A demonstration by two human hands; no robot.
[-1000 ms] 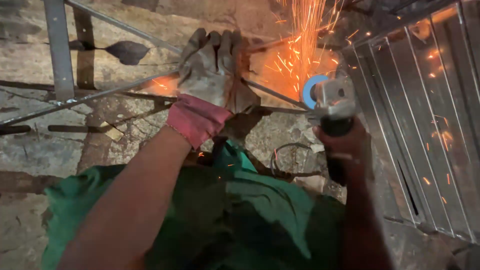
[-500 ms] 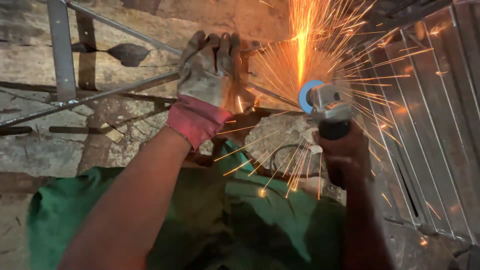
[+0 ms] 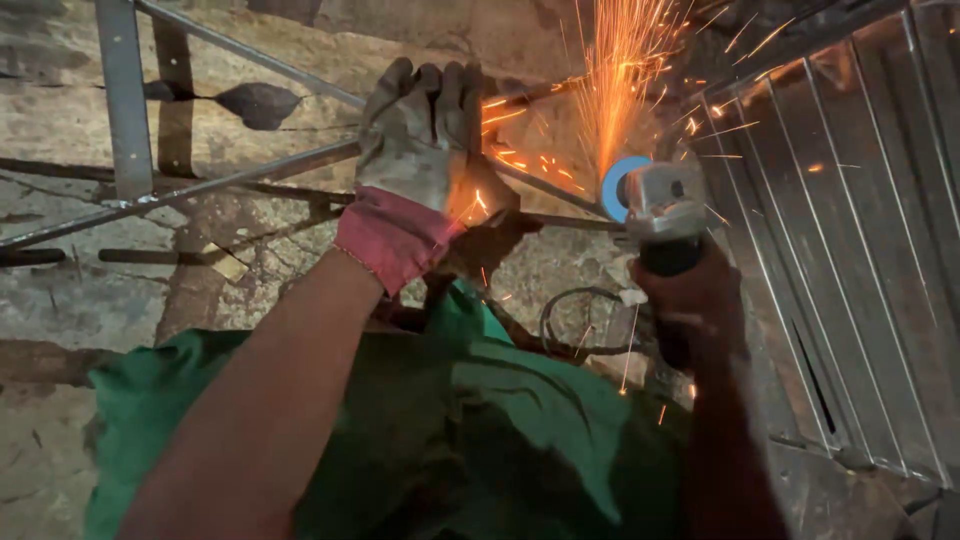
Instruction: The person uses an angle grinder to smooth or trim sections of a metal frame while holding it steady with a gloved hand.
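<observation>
Clearly mid-cut: gloved left hand (image 3: 420, 135) grips the steel rod (image 3: 200, 185); right hand (image 3: 690, 300) holds the sparking angle grinder (image 3: 655, 200), rod unsevered.

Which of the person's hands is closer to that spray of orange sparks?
Roughly equal. The right hand holds the angle grinder just below the sparks; the gloved left hand grips the metal rod beside them.

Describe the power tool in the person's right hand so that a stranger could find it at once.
Start at the ribbed metal panel on the right, then look just left of it. There the bare right hand grips a grinder by its dark handle. It alone has a grey head, a blue disc guard, and orange sparks flying up from it.
</observation>
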